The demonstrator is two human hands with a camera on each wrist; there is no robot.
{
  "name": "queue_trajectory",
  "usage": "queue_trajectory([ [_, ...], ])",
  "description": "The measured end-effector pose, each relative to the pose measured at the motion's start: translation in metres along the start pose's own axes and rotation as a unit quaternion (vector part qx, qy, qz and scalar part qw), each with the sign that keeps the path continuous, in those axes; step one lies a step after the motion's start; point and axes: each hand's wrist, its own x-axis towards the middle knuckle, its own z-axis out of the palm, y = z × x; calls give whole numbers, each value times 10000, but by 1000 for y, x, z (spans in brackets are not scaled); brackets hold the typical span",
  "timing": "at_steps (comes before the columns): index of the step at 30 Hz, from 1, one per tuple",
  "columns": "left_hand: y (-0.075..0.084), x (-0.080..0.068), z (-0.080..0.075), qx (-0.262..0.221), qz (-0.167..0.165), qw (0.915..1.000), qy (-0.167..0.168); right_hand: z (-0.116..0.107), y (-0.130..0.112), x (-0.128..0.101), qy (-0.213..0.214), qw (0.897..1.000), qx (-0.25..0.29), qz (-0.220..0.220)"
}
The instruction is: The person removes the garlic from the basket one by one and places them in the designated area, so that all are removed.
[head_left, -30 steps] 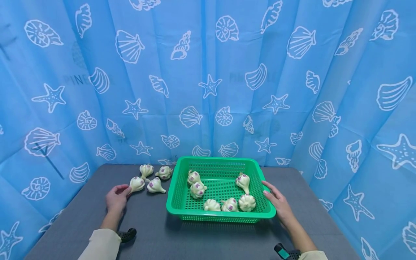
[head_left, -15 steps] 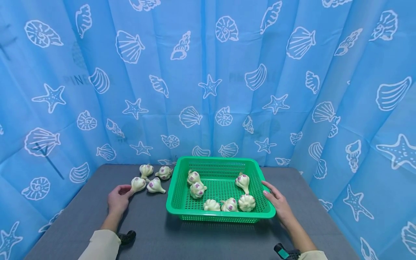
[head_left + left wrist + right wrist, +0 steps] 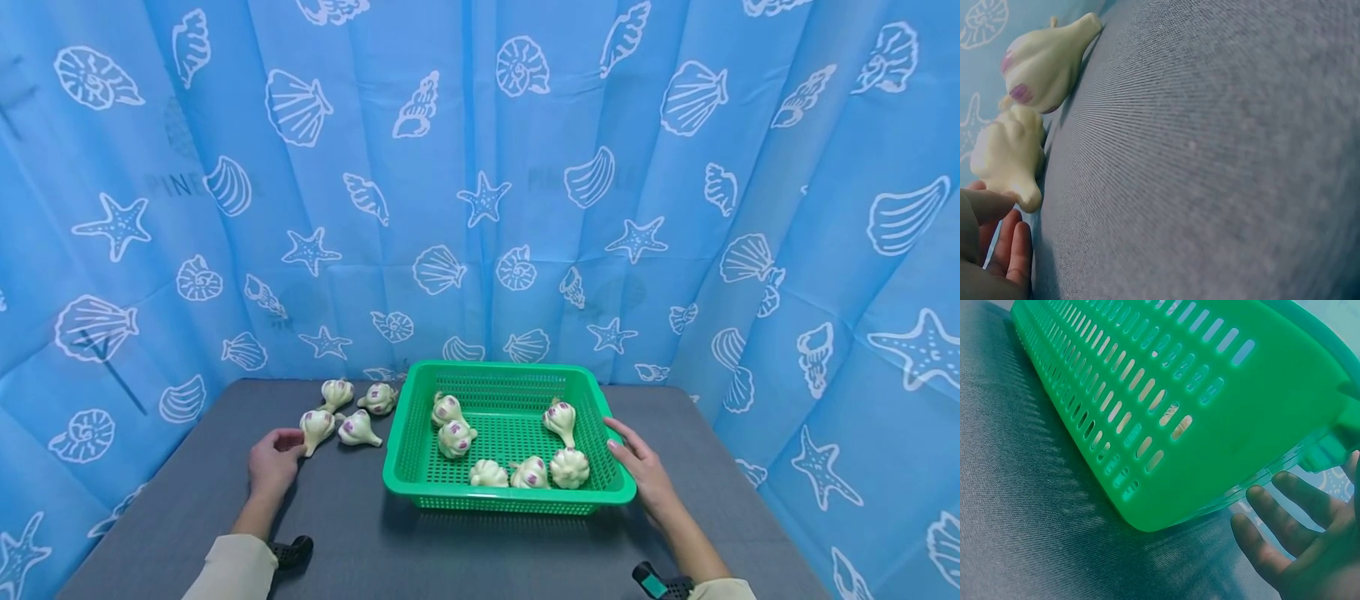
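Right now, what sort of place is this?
Probably a curtained-off tabletop work area: a shell-print curtain hangs behind and beside a grey table, with garlic and a basket on it.

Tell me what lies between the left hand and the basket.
In the head view, one garlic bulb touches the left hand, another bulb lies nearer the green basket, two more behind.

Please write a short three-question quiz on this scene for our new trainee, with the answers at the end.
1. How many garlic bulbs lie outside the green basket?
2. True or false: the right hand is at the basket's left side.
3. What do the fingers of the left hand touch?
a) the basket's front rim
b) a bulb's neck
c) the curtain

Key: 1. Four. 2. False; it is at the right side. 3. b.
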Motion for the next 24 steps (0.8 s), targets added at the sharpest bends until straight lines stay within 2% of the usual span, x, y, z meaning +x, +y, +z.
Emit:
queue_trajectory([
  [7, -2, 1, -1, 17, 46, 10000, 32, 0, 2, 0, 5, 9999, 123, -76],
  [12, 0, 0, -5, -15, -71, 10000, -10, 0, 2, 0, -3, 9999, 111, -89],
  [19, 16, 0, -9, -159, -90, 9997, -145, -1, 2, 0, -10, 9998, 147, -145],
  [24, 32, 0, -10, -196, 130, 9996, -133, -1, 3, 0, -51, 9997, 172, -165],
])
